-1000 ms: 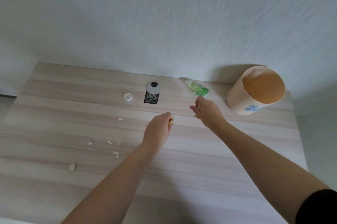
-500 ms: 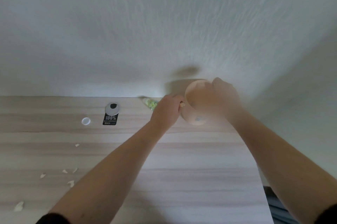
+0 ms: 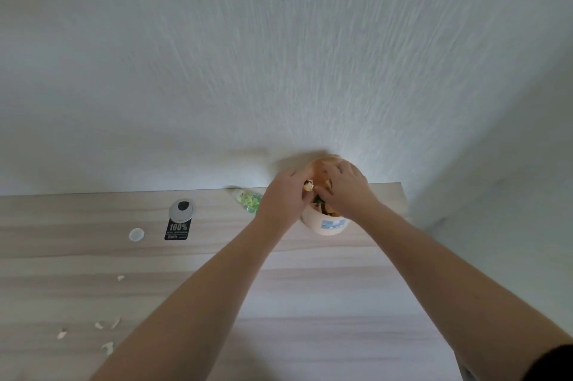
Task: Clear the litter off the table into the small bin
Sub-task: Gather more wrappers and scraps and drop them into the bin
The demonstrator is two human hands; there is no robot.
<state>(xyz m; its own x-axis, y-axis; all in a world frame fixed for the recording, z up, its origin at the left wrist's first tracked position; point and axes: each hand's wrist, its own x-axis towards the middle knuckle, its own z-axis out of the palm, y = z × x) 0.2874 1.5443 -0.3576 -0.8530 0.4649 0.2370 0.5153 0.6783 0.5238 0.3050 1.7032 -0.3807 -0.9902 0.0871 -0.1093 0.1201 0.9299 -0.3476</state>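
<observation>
Head view: both hands meet over the mouth of the bin (image 3: 325, 227) at the far right of the bench (image 3: 310, 303), the left hand (image 3: 283, 197) pinching a scrap (image 3: 308, 185) in its grip above the opening, while whether the right hand (image 3: 345, 190), fingers curled over the rim, holds anything cannot be told; the step in hand appears to be the drop. The next move likely calls for parting the grip, then reaching back left. Left on the bench: five pale scraps (image 3: 107, 323), one green wrapper (image 3: 248, 200), one white cap (image 3: 136, 234), one black tag (image 3: 177, 230).

Single head-worn wide-angle view, looking forward and slightly down from above the near edge of the wooden table (image 3: 310, 303), facing the white wall (image 3: 279, 55), table's far edge fairly close, corners perhaps lens-bent
</observation>
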